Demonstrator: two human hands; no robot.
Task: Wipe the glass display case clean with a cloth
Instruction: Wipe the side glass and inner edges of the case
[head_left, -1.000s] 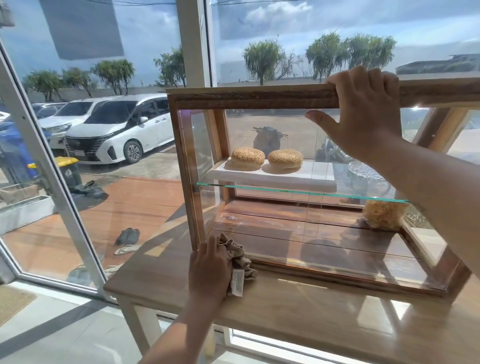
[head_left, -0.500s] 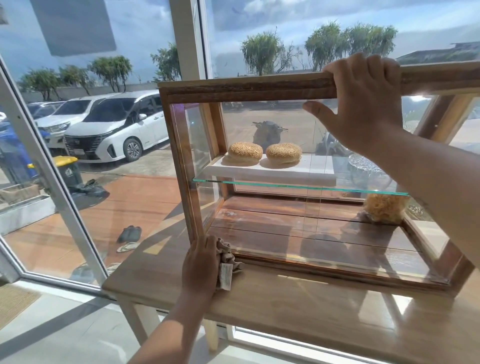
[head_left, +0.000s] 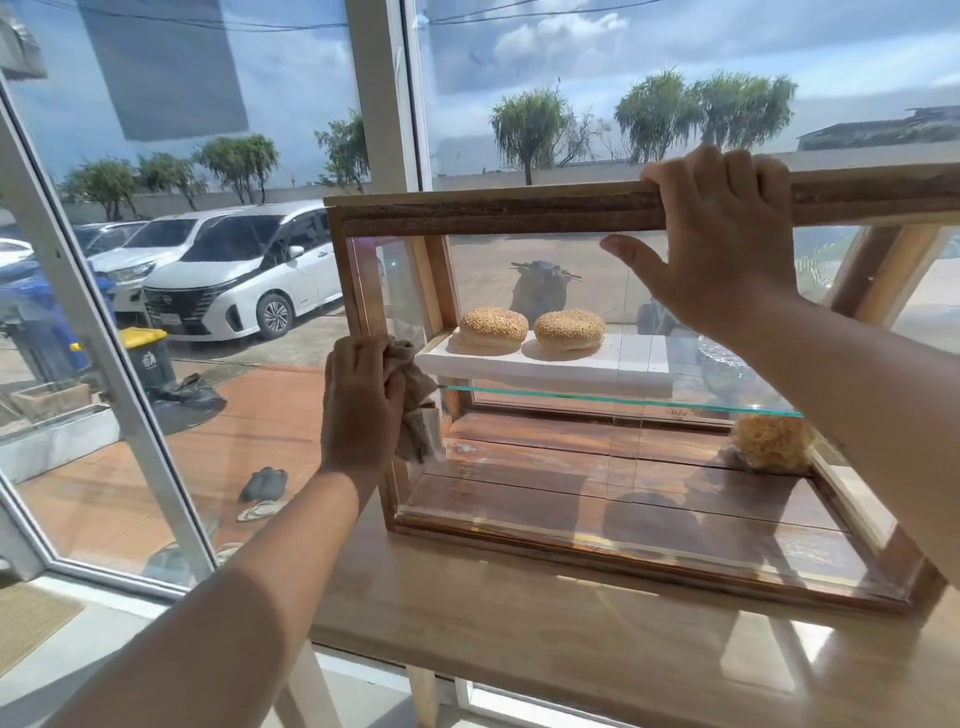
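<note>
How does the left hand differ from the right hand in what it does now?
The left hand presses a crumpled brown cloth against the left side of the wooden-framed glass display case; the right hand holds no cloth. The left hand is low, at shelf height; the right hand grips the case's top wooden rail. Both touch the case.

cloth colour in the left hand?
Brownish tan cloth, bunched in the left hand against the display case. Head view, the only one.

a bakery shopfront: display case (head_left: 597, 208) holding 2 sesame buns (head_left: 493, 327).
</note>
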